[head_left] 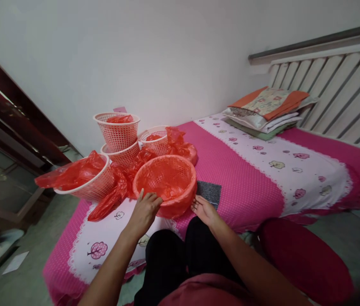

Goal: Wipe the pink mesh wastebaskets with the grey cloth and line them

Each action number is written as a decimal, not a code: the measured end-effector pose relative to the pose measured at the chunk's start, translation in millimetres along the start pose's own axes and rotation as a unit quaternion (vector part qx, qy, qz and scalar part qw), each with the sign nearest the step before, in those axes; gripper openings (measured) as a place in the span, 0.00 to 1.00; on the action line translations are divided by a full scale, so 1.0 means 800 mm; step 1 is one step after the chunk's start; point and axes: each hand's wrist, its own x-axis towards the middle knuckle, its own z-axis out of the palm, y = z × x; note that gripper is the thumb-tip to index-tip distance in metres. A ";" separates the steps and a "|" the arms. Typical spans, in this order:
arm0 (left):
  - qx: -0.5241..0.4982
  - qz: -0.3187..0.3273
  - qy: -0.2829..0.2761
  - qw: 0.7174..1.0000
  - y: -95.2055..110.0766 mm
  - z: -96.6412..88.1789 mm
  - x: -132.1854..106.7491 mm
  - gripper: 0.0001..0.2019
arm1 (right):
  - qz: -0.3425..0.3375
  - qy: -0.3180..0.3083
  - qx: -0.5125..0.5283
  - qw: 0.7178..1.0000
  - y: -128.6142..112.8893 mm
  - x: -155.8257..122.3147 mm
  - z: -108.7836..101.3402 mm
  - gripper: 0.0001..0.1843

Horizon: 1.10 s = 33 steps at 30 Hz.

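Close in front of me on the bed is a round plastic basket lined with a red plastic bag [167, 180], the bag's edge folded over the rim. My left hand [146, 209] lies on the near left of the rim, fingers curled over the bag. At the right side, my right hand [204, 210] has its fingertips pressed together on the bag's outer fold. A tilted pink basket [98, 182] with a loose red bag stands to the left. Behind are two stacked pink baskets [120, 136] and another pink basket [159, 146], with red bags in or around them.
A pink bed cover [243, 191] with a tree-print band lies under everything. Folded bedding [267, 110] is piled at the back right by a radiator [333, 93]. A dark grey cloth [210, 192] sits beside the lined basket. A dark red stool [304, 259] stands right.
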 end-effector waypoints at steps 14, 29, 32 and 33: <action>0.002 -0.040 0.032 0.999 -0.069 -0.004 -0.019 0.16 | -0.038 0.017 -0.050 0.998 0.010 0.001 0.019 0.13; 0.018 -0.069 -0.023 0.997 0.096 0.021 0.043 0.13 | -0.080 0.031 -0.066 0.994 -0.013 0.020 0.028 0.14; 0.045 -0.100 -0.054 0.992 0.091 0.024 0.051 0.11 | -0.080 0.039 -0.064 0.994 -0.011 0.023 0.023 0.14; 0.051 -0.098 -0.055 0.992 0.086 0.025 0.050 0.11 | -0.078 0.041 -0.061 0.994 -0.010 0.024 0.021 0.13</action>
